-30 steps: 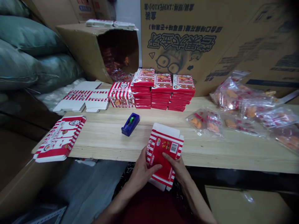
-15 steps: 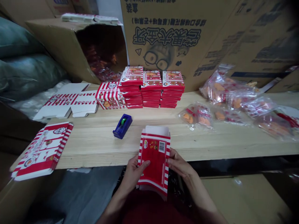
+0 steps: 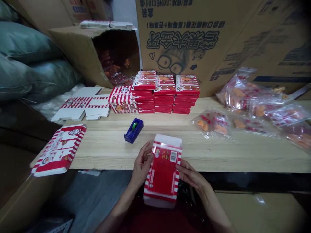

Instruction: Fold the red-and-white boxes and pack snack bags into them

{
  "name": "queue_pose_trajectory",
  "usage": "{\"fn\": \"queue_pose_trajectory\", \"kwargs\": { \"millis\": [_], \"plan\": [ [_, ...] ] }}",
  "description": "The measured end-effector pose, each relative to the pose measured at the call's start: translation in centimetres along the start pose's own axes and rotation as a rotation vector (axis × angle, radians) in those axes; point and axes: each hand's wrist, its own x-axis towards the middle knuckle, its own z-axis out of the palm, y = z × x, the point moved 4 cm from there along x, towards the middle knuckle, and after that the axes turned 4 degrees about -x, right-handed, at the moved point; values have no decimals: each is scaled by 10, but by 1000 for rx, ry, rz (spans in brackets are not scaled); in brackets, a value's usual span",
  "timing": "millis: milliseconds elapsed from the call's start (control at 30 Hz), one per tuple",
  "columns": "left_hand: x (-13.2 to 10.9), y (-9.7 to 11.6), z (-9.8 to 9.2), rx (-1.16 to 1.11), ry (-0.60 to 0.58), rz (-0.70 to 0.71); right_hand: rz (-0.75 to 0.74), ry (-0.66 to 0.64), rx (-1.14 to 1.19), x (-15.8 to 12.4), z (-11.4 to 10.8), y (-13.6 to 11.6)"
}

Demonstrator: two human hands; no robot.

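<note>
A red-and-white striped carton (image 3: pixel 163 173) is held between my two hands in front of my body, at the table's near edge. Its red back panel with a barcode faces up, and white end flaps stick out at top and bottom. My left hand (image 3: pixel 142 165) closes on its left edge, fingers bent near the upper corner. Along the right edge, my right hand (image 3: pixel 190 173) grips with thumb and fingers. A blue tape dispenser (image 3: pixel 133 130) with green tape lies on the table just beyond the carton.
Stacks of small printed boxes (image 3: pixel 164 100) stand at the table's back. Flat cartons (image 3: pixel 59 150) lie at the left, beside white-backed unfolded ones (image 3: pixel 82 103). Clear bags of orange toy pieces (image 3: pixel 213 123) spread across the right. Behind, a cardboard box (image 3: pixel 73 48) opens sideways.
The carton, flattish before, now looks opened into a fuller shape. My left thumb has left its front panel and the left hand has moved up the edge. The view has shifted slightly left.
</note>
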Motion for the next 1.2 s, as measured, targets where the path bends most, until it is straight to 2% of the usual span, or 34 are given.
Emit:
{"fn": "queue_pose_trajectory", "kwargs": {
  "millis": [200, 300, 400, 467, 567, 633, 767, 933, 1000, 1100, 1167, 1200],
  "plan": [
    [9, -1, -3, 3, -31, 32, 52, -57, -65, -2, -4, 7],
    [9, -11, -9, 128, 11, 21, 87, -105, -94, -5, -3, 10],
    [8, -14, -17, 265, 6, 74, 74, -106, -141, -8, 1, 11],
    [9, -14, -20, 295, -24, 98, -16, -48, -172, -5, 2, 6],
    [11, -14, -20, 298, -56, 79, -233, 124, -236, 2, 1, -6],
    [12, -13, -18, 288, -62, 64, -297, 216, -257, 7, -2, -10],
    [11, -13, -11, 252, -93, 20, -282, 288, -293, 8, -9, -12],
    [7, -25, -1, 147, -154, -73, -189, 287, -257, 7, -14, -3],
    [8, -32, 2, 114, -105, -94, -171, 302, -216, 10, -14, 0],
    [13, -35, 5, -40, 45, -96, -201, 354, -137, 14, -15, -4],
    [16, -32, 7, -189, 106, -141, -220, 334, -57, 17, -13, -11],
    [18, -30, 10, -253, 97, -190, -209, 292, -21, 19, -11, -15]
  ]
}}
